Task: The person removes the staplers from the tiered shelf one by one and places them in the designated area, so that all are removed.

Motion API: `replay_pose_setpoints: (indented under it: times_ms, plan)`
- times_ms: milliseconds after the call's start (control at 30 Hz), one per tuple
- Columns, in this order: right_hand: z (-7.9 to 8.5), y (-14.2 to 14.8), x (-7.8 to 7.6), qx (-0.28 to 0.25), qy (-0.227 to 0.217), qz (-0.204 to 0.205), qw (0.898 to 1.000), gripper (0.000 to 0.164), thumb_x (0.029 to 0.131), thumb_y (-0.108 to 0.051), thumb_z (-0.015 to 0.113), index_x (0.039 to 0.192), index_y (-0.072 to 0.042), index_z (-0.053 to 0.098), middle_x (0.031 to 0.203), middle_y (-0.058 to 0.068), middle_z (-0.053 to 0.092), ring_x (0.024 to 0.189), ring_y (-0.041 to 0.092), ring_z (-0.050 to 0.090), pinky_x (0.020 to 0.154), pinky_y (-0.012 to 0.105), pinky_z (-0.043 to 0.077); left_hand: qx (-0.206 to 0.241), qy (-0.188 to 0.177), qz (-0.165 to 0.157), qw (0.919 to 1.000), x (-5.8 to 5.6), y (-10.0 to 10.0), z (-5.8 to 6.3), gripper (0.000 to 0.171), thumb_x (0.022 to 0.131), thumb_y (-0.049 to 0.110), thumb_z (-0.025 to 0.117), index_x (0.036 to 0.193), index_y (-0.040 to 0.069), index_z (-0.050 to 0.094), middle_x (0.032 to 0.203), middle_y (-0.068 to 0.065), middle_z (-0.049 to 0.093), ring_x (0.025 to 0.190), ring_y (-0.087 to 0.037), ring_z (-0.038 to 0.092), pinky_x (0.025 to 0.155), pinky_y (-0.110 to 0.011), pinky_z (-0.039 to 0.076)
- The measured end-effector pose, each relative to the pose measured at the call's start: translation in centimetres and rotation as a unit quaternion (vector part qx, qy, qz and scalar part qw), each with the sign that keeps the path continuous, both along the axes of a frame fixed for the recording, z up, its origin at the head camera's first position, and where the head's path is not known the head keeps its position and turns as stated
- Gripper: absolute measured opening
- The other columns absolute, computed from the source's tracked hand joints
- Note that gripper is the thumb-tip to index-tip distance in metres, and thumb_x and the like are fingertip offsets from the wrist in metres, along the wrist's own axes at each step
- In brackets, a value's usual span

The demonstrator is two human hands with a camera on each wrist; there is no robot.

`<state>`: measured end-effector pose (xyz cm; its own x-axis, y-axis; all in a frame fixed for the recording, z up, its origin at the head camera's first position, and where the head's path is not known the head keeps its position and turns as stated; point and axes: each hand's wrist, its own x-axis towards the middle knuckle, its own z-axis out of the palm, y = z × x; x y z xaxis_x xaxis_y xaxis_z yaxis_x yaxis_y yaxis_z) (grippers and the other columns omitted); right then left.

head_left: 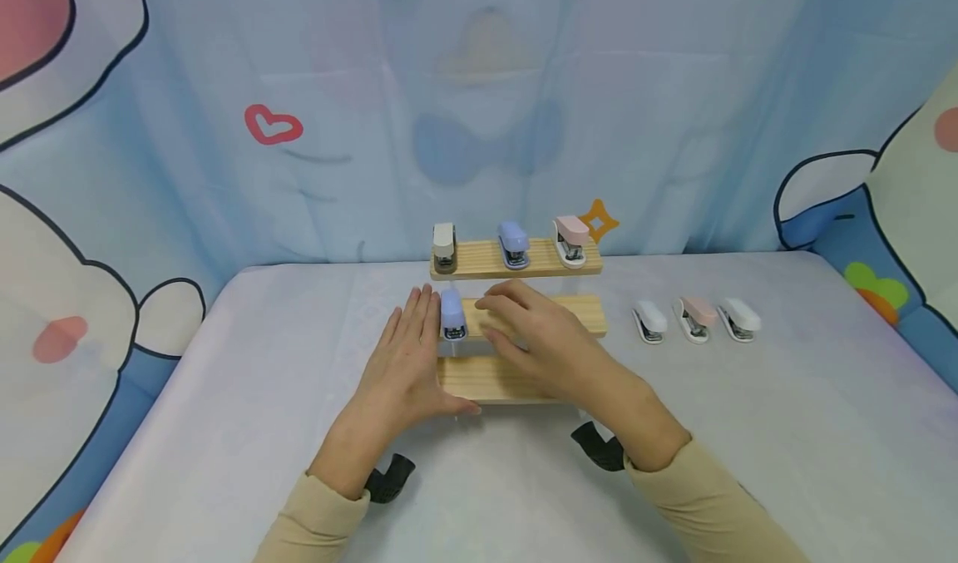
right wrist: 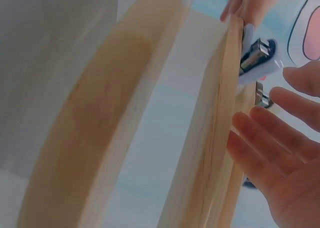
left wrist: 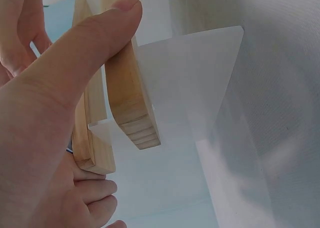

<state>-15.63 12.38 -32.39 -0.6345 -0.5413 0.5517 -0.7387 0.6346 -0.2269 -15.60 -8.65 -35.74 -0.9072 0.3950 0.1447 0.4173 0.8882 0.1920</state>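
A three-tier wooden rack stands mid-table, its tiers held by a translucent side panel (left wrist: 190, 78). Along the rack's left end lies my left hand (head_left: 402, 376), fingers straight beside the middle shelf (head_left: 587, 312). The left thumb rests on the bottom shelf (head_left: 490, 380). One blue mini stapler (head_left: 452, 313) sits at the middle shelf's left end, close to the left fingertips. Just right of that stapler, my right hand (head_left: 545, 338) hovers over the middle shelf, its fingers loosely bent and holding nothing. The right palm and fingers (right wrist: 265, 143) show apart from the stapler in the right wrist view.
The top shelf (head_left: 479, 259) bears a white stapler (head_left: 444, 247), a blue stapler (head_left: 513, 244) and a pink stapler (head_left: 571, 241). On the table right of the rack lie a white stapler (head_left: 650, 323), a pink stapler (head_left: 696, 319) and another white stapler (head_left: 739, 320). A patterned curtain hangs behind.
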Motion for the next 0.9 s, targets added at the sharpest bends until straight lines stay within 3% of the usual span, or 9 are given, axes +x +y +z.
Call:
replay_pose_setpoints:
  times_ms: [367, 500, 633, 900]
  plan:
    - [-0.3, -2.0, -0.5, -0.003, -0.013, 0.016, 1.0, 0.042, 0.09, -0.017, 0.073, 0.128, -0.003, 0.06, 0.127, 0.011, 0.059, 0.104, 0.022, 0.065, 0.088, 0.036, 0.058, 0.0, 0.007, -0.004, 1.0, 0.0, 0.0, 0.0, 0.144, 0.059, 0.069, 0.084, 0.158, -0.002, 0.007, 0.167, -0.017, 0.006, 0.156, -0.028, 0.004, 0.127, -0.045, 0.012]
    - [-0.3, -2.4, -0.4, 0.004, -0.024, 0.012, 1.0, 0.047, 0.09, -0.018, 0.074, 0.133, -0.004, 0.058, 0.131, 0.012, 0.056, 0.098, 0.02, 0.066, 0.082, 0.035, 0.059, -0.001, 0.01, -0.003, 0.9999, 0.1, 0.0, -0.1, 0.145, 0.058, 0.07, 0.084, 0.158, -0.002, 0.008, 0.167, -0.017, 0.007, 0.156, -0.028, 0.005, 0.127, -0.045, 0.012]
    - [-0.4, -2.7, -0.5, 0.006, -0.025, 0.011, 1.0, 0.045, 0.091, -0.018, 0.073, 0.132, -0.007, 0.06, 0.133, 0.013, 0.055, 0.096, 0.021, 0.067, 0.077, 0.033, 0.059, -0.003, 0.012, 0.0, 0.9999, 0.0, 0.0, -0.1, 0.145, 0.057, 0.07, 0.084, 0.158, -0.002, 0.009, 0.167, -0.016, 0.007, 0.156, -0.028, 0.006, 0.127, -0.045, 0.013]
    - [-0.4, -2.9, -0.6, 0.005, -0.028, 0.002, 1.0, 0.039, 0.088, -0.016, 0.076, 0.123, -0.007, 0.061, 0.132, 0.01, 0.057, 0.101, 0.021, 0.065, 0.081, 0.035, 0.059, 0.0, 0.015, -0.003, 0.9999, -0.1, 0.0, -0.2, 0.145, 0.057, 0.07, 0.085, 0.158, -0.002, 0.01, 0.167, -0.017, 0.008, 0.156, -0.029, 0.006, 0.127, -0.046, 0.014]
